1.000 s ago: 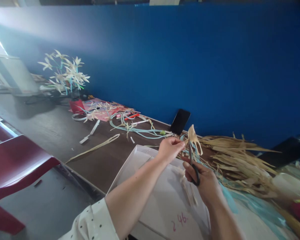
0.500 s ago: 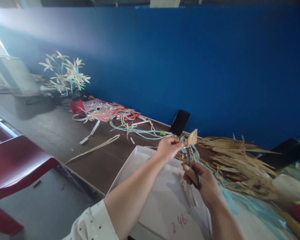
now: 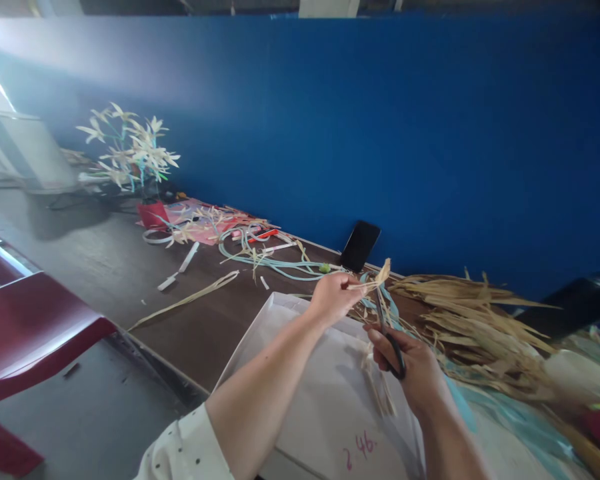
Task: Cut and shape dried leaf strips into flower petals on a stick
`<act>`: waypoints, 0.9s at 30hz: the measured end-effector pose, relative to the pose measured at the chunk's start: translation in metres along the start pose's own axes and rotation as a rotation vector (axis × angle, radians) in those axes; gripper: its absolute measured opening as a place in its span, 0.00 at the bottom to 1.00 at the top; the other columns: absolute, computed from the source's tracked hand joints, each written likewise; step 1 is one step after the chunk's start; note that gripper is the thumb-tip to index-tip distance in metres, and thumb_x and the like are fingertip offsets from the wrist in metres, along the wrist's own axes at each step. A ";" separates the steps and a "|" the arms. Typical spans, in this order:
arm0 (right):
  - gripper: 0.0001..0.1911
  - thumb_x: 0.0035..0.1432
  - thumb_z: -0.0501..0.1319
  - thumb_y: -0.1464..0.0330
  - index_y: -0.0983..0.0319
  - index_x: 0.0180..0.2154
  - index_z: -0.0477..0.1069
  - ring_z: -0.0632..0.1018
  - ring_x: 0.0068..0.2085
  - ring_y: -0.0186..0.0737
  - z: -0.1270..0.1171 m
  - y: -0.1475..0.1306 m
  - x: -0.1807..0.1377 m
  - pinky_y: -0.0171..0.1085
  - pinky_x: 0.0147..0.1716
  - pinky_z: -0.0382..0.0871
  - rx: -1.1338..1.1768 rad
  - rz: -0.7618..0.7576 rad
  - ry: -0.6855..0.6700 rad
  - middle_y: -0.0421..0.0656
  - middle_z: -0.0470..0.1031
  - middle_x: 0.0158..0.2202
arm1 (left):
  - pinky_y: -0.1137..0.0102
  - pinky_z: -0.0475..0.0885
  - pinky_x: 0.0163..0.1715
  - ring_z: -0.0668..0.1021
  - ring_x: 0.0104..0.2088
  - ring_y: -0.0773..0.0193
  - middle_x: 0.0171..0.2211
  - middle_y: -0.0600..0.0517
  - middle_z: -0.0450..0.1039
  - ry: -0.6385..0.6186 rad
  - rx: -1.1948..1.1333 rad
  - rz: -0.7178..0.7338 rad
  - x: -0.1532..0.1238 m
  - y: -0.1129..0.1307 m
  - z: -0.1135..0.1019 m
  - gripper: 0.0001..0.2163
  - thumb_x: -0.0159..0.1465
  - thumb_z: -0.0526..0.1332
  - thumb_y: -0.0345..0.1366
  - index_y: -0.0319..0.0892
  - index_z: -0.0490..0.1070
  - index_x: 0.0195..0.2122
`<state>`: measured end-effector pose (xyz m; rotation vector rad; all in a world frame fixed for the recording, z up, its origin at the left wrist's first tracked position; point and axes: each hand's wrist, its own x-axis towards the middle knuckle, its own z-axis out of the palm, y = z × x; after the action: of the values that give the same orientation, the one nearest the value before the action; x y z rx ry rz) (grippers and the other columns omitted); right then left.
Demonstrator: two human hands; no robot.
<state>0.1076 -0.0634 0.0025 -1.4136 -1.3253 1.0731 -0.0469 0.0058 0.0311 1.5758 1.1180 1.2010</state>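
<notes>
Between the fingertips of my left hand (image 3: 336, 294) is a small piece of dried husk (image 3: 383, 273), pale tan, with thin strips running back toward the hand. My right hand (image 3: 407, 363) grips a pair of scissors (image 3: 391, 343) by its dark handles. The blades point up and touch or nearly touch the husk; whether they are parted I cannot tell. Below both hands lies a white box lid (image 3: 310, 400) with pink handwritten numbers. A few pale husk strips (image 3: 380, 387) rest on it beside my right hand.
Dried husks (image 3: 475, 313) are heaped on the right. A black phone (image 3: 361, 245) leans against the blue wall (image 3: 300, 133). Pale blue cords (image 3: 280, 267) and scraps lie left of it, near a red pot (image 3: 153, 215) of husk flowers (image 3: 140, 147). A red chair (image 3: 40, 327) stands left.
The husk piece has turned in my left fingers, so its strips now lie across toward the hand. The scissors and my right hand have shifted slightly right and down.
</notes>
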 end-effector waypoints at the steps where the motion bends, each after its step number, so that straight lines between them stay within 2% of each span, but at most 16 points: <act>1: 0.18 0.47 0.64 0.60 0.64 0.39 0.74 0.65 0.20 0.31 0.000 0.000 0.000 0.32 0.21 0.58 -0.004 -0.005 0.001 0.36 0.66 0.17 | 0.76 0.61 0.25 0.69 0.25 0.70 0.24 0.53 0.70 -0.002 -0.010 0.007 0.000 0.000 0.000 0.14 0.53 0.59 0.43 0.38 0.74 0.32; 4: 0.19 0.47 0.64 0.60 0.65 0.40 0.74 0.65 0.20 0.32 0.000 -0.002 -0.001 0.33 0.21 0.58 -0.014 -0.010 0.006 0.37 0.65 0.16 | 0.76 0.63 0.28 0.71 0.27 0.69 0.27 0.51 0.73 -0.013 -0.039 0.015 0.001 0.000 0.000 0.14 0.53 0.59 0.43 0.37 0.74 0.33; 11: 0.21 0.47 0.64 0.59 0.65 0.41 0.74 0.64 0.19 0.32 -0.001 -0.002 -0.001 0.34 0.21 0.58 -0.015 -0.033 0.002 0.36 0.65 0.16 | 0.76 0.63 0.26 0.71 0.27 0.69 0.26 0.52 0.73 0.008 -0.065 -0.014 -0.001 0.002 0.000 0.13 0.54 0.59 0.42 0.38 0.74 0.31; 17: 0.22 0.45 0.65 0.58 0.65 0.40 0.75 0.66 0.20 0.33 0.000 0.000 0.000 0.33 0.21 0.59 0.019 -0.007 -0.003 0.37 0.66 0.17 | 0.75 0.66 0.30 0.74 0.30 0.67 0.30 0.50 0.75 0.008 -0.091 0.001 0.002 0.000 0.002 0.13 0.53 0.60 0.41 0.38 0.74 0.34; 27: 0.22 0.44 0.66 0.56 0.64 0.38 0.76 0.65 0.19 0.33 0.000 -0.004 -0.001 0.34 0.20 0.58 -0.022 -0.007 0.002 0.37 0.66 0.16 | 0.76 0.63 0.26 0.72 0.26 0.69 0.27 0.51 0.74 0.000 -0.073 -0.008 0.000 0.000 0.001 0.13 0.53 0.59 0.42 0.38 0.74 0.32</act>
<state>0.1066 -0.0640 0.0061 -1.4248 -1.3431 1.0553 -0.0460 0.0059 0.0313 1.5150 1.0674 1.2231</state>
